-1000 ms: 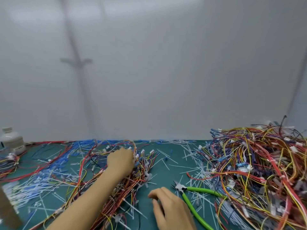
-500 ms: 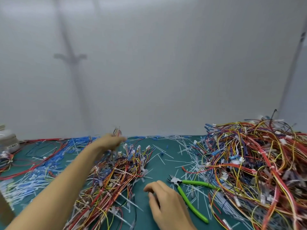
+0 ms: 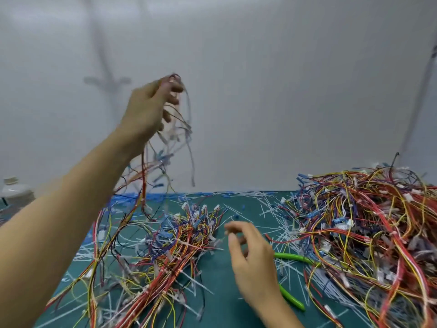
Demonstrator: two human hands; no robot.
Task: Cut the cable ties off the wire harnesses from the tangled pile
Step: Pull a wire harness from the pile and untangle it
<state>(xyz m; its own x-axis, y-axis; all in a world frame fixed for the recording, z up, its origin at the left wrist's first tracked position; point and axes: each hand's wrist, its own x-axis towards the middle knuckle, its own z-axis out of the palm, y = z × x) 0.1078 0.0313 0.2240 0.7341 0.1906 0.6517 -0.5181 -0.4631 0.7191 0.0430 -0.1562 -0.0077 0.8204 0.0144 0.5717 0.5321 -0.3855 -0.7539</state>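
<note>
My left hand (image 3: 151,107) is raised high above the mat and grips the top of a wire harness (image 3: 165,152), whose red, white and blue wires dangle down to the pile of harnesses (image 3: 170,252) lying on the green mat. My right hand (image 3: 250,254) hovers low over the mat with loosely bent fingers and holds nothing. Green-handled cutters (image 3: 293,258) lie on the mat just right of that hand, partly hidden behind it. A large tangled pile of coloured harnesses (image 3: 369,228) fills the right side.
Cut white cable ties (image 3: 262,207) litter the green mat (image 3: 217,280). A strip of blue ties (image 3: 132,197) runs along the back edge. A white bottle (image 3: 14,190) stands at the far left. A pale wall rises right behind the table.
My left hand rose from the left pile to well above the table, pulling a harness up with it. My right hand lifted slightly and shifted forward beside the cutters.
</note>
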